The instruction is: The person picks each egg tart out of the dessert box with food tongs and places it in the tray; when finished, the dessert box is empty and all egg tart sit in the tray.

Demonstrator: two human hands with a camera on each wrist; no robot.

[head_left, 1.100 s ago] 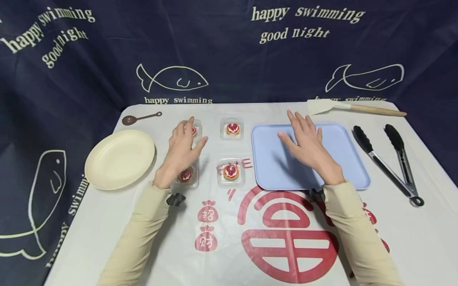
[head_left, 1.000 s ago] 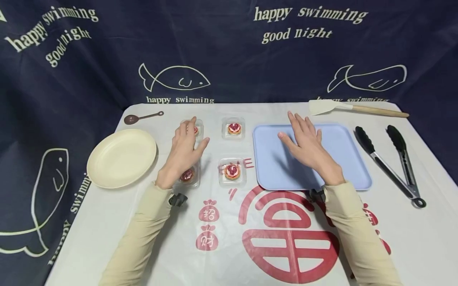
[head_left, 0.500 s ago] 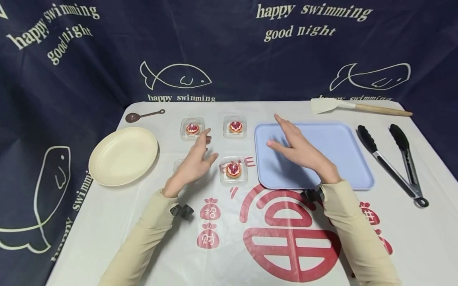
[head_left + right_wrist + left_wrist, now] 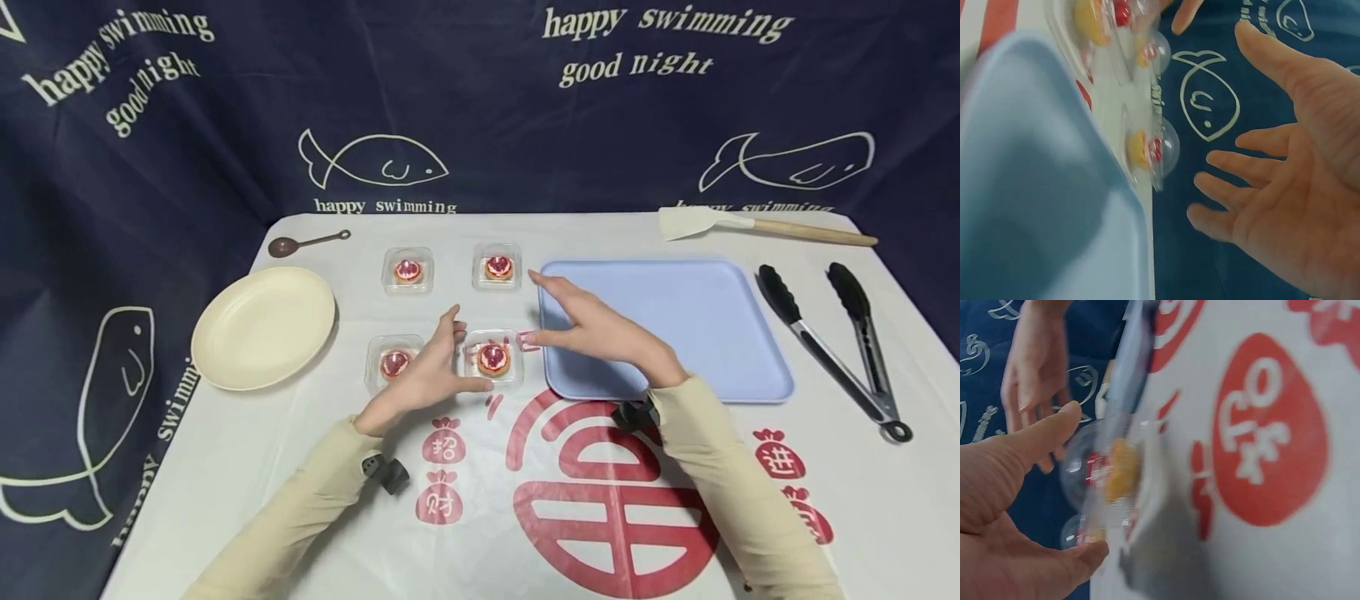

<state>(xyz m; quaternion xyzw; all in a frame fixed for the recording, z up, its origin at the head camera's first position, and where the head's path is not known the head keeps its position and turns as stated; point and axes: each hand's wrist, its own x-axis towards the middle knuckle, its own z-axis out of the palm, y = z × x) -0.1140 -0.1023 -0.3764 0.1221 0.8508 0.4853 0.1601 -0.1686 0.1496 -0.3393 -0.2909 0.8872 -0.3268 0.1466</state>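
Several small tarts with red tops sit in clear plastic boxes on the white tablecloth. My left hand [image 4: 427, 375] is beside the front right tart box [image 4: 493, 360], its thumb and fingers spread at the box's left side. Up close in the left wrist view, that tart box [image 4: 1119, 472] shows beyond the parted fingertips. The front left tart box [image 4: 394, 362] is partly covered by this hand. My right hand [image 4: 596, 325] hovers over the blue tray's [image 4: 675, 333] left edge, fingers extended toward the same box and holding nothing. Behind stand two more tart boxes, rear left [image 4: 408, 271] and rear right [image 4: 498, 267].
A cream plate [image 4: 262, 329] lies at the left, with a brown spoon [image 4: 285, 247] behind it. A white spatula [image 4: 810, 233] with a wooden handle is at the back right. Black-tipped tongs [image 4: 858, 367] lie spread right of the tray. A dark blue curtain [image 4: 495, 108] hangs behind.
My left hand has moved right and nearer, from over the left tart boxes to the front right one. My right hand has moved left from above the tray toward that same box.
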